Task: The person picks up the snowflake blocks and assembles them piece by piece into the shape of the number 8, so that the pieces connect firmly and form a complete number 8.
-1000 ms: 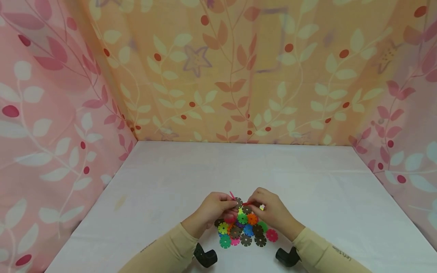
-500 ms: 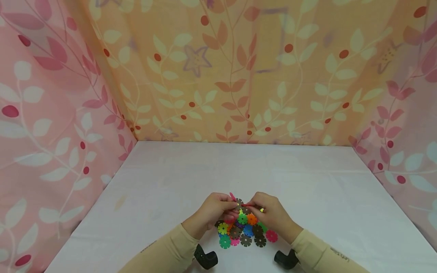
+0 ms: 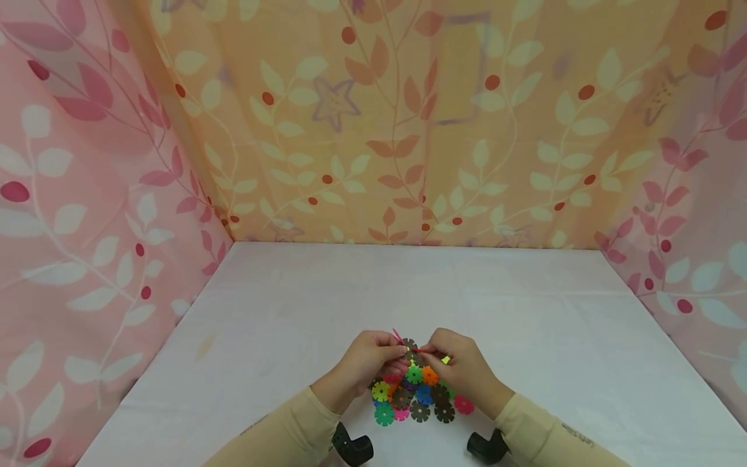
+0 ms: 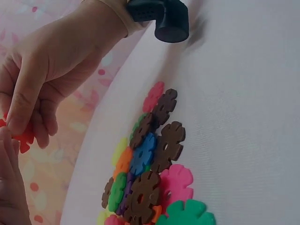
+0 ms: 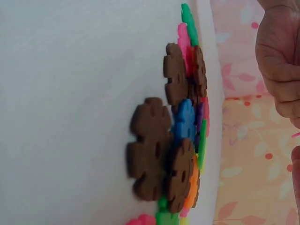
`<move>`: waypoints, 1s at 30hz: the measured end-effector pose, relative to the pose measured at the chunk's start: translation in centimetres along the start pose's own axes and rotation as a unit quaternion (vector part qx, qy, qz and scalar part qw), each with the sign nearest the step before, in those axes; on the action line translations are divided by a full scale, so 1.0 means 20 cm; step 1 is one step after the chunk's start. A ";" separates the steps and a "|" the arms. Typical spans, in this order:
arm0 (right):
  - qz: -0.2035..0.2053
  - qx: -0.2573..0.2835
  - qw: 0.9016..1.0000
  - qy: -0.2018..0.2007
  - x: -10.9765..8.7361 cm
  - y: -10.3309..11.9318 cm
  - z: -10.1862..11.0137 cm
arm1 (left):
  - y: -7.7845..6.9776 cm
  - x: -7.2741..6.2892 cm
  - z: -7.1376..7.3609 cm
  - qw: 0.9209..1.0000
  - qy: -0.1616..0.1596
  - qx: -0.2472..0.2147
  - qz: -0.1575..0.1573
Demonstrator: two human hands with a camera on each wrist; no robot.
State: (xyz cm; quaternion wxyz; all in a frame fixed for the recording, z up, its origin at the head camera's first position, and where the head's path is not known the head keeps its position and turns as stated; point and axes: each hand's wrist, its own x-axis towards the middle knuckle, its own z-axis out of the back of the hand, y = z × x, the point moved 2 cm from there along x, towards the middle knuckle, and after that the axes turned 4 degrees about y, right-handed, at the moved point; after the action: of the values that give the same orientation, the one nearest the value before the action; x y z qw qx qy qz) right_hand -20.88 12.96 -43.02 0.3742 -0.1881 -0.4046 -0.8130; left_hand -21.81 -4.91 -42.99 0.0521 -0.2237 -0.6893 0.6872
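Observation:
Above a pile of notched plastic interlocking discs, both hands meet fingertip to fingertip. In the head view the left hand (image 3: 364, 359) pinches a pink interlocking disc (image 3: 397, 335), seen nearly edge-on past its fingers. The right hand (image 3: 465, 368) pinches a red interlocking disc (image 4: 24, 139), plainer in the left wrist view; fingers cover part of it. Whether the red and pink discs touch is hidden. A brown disc (image 3: 411, 343) shows between the hands; I cannot tell whether it is held. Brown (image 5: 151, 150), blue (image 5: 185, 123) and green (image 4: 187, 215) discs lie overlapping beneath.
A white-covered table (image 3: 408, 285) spreads out beyond the pile. Patterned curtains (image 3: 373, 130) stand along its back and sides. Black wrist cameras (image 3: 353, 446) hang under both forearms, near the pile's front. A yellow piece (image 3: 446, 359) shows beside the right hand.
The right hand has shifted slightly left and down toward the left hand. The pink disc's tilt has changed in the left fingers. The pile looks unchanged.

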 end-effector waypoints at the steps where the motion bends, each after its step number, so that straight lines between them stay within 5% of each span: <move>1: -0.005 0.001 1.000 0.002 0.00 0.00 0.00 | 0.00 0.00 0.00 1.000 0.003 0.000 0.002; 7: -0.034 0.009 0.999 0.036 0.00 -0.01 0.01 | 0.00 0.00 0.01 1.000 0.013 0.004 -0.004; 13: -0.106 0.009 0.987 0.123 -0.02 -0.05 0.07 | 0.01 0.00 0.04 0.999 0.020 0.025 -0.004; 24: -0.184 0.006 0.918 0.353 -0.13 -0.17 0.18 | 0.05 0.02 0.08 0.998 0.007 0.053 0.015; 30: -0.178 -0.010 0.902 0.394 -0.17 -0.18 0.18 | 0.04 0.03 0.08 0.998 0.009 0.063 0.011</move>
State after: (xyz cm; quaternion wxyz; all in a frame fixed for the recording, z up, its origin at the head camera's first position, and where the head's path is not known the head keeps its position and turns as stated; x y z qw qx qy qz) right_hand -21.38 18.81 -44.79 0.3504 0.2187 -0.2429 -0.8777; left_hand -22.68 -6.19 -44.06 0.0653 -0.2336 -0.6417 0.7276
